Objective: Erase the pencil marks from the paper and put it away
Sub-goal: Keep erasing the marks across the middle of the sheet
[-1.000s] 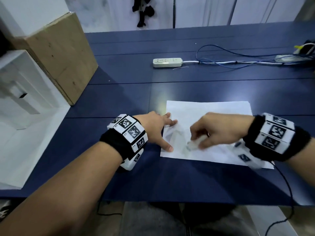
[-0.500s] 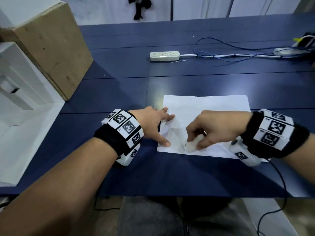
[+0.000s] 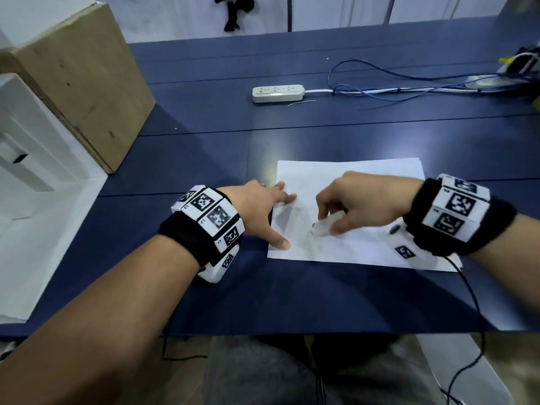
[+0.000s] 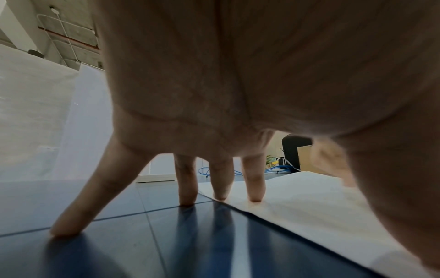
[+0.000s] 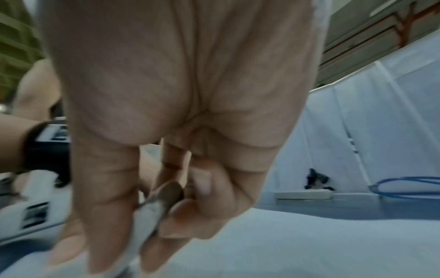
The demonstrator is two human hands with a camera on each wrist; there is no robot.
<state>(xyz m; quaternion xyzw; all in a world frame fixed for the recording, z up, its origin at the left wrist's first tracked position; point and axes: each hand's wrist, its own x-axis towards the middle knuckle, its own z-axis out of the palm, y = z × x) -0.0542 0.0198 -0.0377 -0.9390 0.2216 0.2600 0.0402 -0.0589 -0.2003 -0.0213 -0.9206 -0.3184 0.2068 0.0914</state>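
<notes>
A white sheet of paper [image 3: 365, 244] lies flat on the dark blue table [image 3: 204, 159], with faint grey pencil smudges near its left part. My right hand [image 3: 350, 209] pinches a white eraser [image 3: 323, 228] whose tip touches the paper; in the right wrist view the eraser [image 5: 152, 206] sits between thumb and curled fingers. My left hand [image 3: 263, 211] is spread flat, thumb and two fingers pressing the paper's left edge, the other fingers on the table. The left wrist view shows those straight fingers [image 4: 254, 180] planted on the paper [image 4: 309, 203] and table.
A plywood box [image 3: 76, 83] and a white shelf unit [image 3: 35, 171] stand at the left. A white power strip [image 3: 277, 93] with blue cables [image 3: 409, 86] lies across the back of the table. A thin black cord [image 3: 470, 302] hangs from my right wrist.
The eraser has shifted a little over the paper's smudged part, first toward the near edge, then back. My left hand keeps pressing the same edge. The head view has tilted slightly.
</notes>
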